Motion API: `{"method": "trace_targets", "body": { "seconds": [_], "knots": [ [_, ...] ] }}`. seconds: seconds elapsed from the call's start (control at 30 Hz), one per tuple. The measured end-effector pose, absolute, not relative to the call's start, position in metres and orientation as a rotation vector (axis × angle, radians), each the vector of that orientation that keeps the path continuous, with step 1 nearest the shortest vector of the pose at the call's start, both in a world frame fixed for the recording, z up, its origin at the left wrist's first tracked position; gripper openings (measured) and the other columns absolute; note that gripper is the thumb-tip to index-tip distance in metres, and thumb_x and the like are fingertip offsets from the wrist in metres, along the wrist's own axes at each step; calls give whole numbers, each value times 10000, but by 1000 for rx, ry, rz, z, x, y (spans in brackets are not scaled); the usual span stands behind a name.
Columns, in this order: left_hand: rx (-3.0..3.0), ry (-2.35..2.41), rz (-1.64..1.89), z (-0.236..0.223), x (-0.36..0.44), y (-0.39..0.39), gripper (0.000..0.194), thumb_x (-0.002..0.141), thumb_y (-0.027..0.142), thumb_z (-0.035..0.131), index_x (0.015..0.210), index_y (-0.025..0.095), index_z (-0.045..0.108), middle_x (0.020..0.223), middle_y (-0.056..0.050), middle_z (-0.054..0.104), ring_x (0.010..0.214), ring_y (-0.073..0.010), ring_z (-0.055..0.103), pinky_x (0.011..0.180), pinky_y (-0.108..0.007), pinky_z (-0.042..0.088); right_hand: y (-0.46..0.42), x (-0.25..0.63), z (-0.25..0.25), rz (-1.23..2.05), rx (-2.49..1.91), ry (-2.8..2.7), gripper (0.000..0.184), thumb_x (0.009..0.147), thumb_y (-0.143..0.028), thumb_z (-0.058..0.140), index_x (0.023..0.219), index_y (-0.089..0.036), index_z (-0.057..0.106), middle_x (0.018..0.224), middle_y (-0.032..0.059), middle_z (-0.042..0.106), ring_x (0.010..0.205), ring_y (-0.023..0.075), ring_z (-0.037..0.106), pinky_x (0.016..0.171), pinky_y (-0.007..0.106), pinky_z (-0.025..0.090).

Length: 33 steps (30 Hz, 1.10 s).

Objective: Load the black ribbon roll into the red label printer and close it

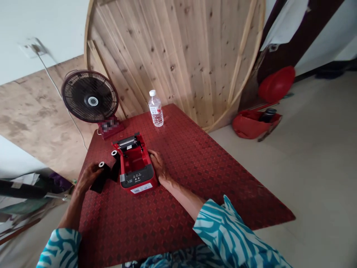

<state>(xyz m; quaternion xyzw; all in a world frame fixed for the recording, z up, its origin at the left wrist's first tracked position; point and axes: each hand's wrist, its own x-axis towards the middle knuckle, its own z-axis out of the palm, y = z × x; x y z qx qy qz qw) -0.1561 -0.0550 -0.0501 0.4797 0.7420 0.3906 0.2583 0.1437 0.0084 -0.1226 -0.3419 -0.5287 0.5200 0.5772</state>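
A red and black receipt printer [138, 163] stands on the table with its lid tipped up and back. Its inner compartment is open to view and I see no roll in it. My right hand [158, 165] presses against the printer's right side, steadying it, fingers partly hidden. On the left, my left hand [90, 175] grips a black roll [102, 173] with a white hollow core, its fingers around the upper left. A second black roll [115, 163] with the same white core stands between that hand and the printer.
A red fan [90, 98] and a clear water bottle [156, 109] stand at the back of the red patterned table [195, 178]. Behind leans a round wooden board [175, 56]. A red bag [252, 124] lies on the floor at right.
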Motion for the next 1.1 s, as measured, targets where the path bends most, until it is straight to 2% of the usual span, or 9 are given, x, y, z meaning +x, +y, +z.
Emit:
{"method": "trace_targets", "body": {
  "seconds": [0.1, 0.17, 0.23, 0.4, 0.57, 0.7, 0.8, 0.9, 1.1],
  "knots": [
    [1408, 1982, 1026, -35, -160, -50, 622, 553, 526, 735, 1056, 177, 623, 1148, -125, 687, 1093, -302, 621, 922, -404, 502, 8, 144, -121, 1212, -792, -1241, 331, 884, -379, 425, 1110, -259, 635, 1151, 37, 631, 1132, 197, 543, 1021, 365, 384],
    [1573, 2016, 929, -25, -159, -38, 639, 660, 570, 640, 1157, 171, 595, 1274, -147, 617, 1176, -303, 570, 968, -413, 466, 8, 144, -121, 1211, -789, -1239, 324, 883, -376, 428, 1106, -264, 635, 1150, 34, 631, 1130, 193, 544, 1022, 363, 384],
    [1734, 2054, 751, -21, -155, -21, 596, 675, 566, 612, 1120, 170, 628, 1251, -147, 632, 1172, -320, 566, 971, -427, 452, 9, 144, -121, 1211, -794, -1239, 325, 880, -373, 427, 1106, -262, 633, 1150, 37, 629, 1127, 193, 546, 1021, 367, 386],
    [1839, 2010, 555, -25, -137, 14, 413, 546, 427, 698, 902, 217, 696, 970, -68, 738, 976, -314, 657, 860, -387, 498, 11, 142, -123, 1181, -772, -1240, 334, 874, -384, 424, 1098, -252, 634, 1141, 41, 633, 1119, 196, 549, 1018, 369, 385],
    [1845, 2012, 553, -20, -127, 10, 335, 611, 461, 650, 816, 197, 668, 868, -54, 732, 867, -272, 671, 739, -325, 511, 11, 141, -124, 1147, -756, -1267, 322, 879, -362, 417, 1088, -253, 638, 1125, 42, 636, 1099, 192, 556, 1004, 368, 396],
    [1736, 1996, 897, 3, -127, -19, 434, 622, 514, 647, 883, 171, 595, 865, -61, 716, 832, -251, 662, 710, -317, 517, 11, 141, -123, 1151, -769, -1257, 322, 883, -347, 410, 1092, -252, 636, 1130, 43, 636, 1104, 189, 555, 1005, 367, 399],
    [1582, 1924, 1188, 27, -116, -47, 433, 613, 477, 704, 883, 176, 549, 813, -33, 707, 732, -210, 661, 646, -285, 520, 10, 142, -123, 1173, -772, -1251, 325, 885, -351, 415, 1108, -254, 631, 1147, 40, 634, 1122, 187, 549, 1019, 366, 389],
    [1630, 1872, 1046, 43, -90, -66, 428, 699, 465, 675, 998, 176, 574, 836, -41, 722, 717, -214, 677, 642, -306, 537, 9, 142, -123, 1189, -773, -1248, 344, 892, -358, 405, 1135, -248, 622, 1182, 50, 620, 1147, 194, 537, 1032, 376, 378],
    [2372, 1869, 377, 37, -25, -58, 326, 806, 436, 610, 1058, 243, 683, 1087, -56, 718, 1019, -255, 659, 887, -348, 497, 10, 141, -123, 1147, -774, -1295, 368, 899, -362, 384, 1144, -216, 616, 1153, 74, 618, 1129, 203, 539, 1022, 382, 383]
  ]
}}
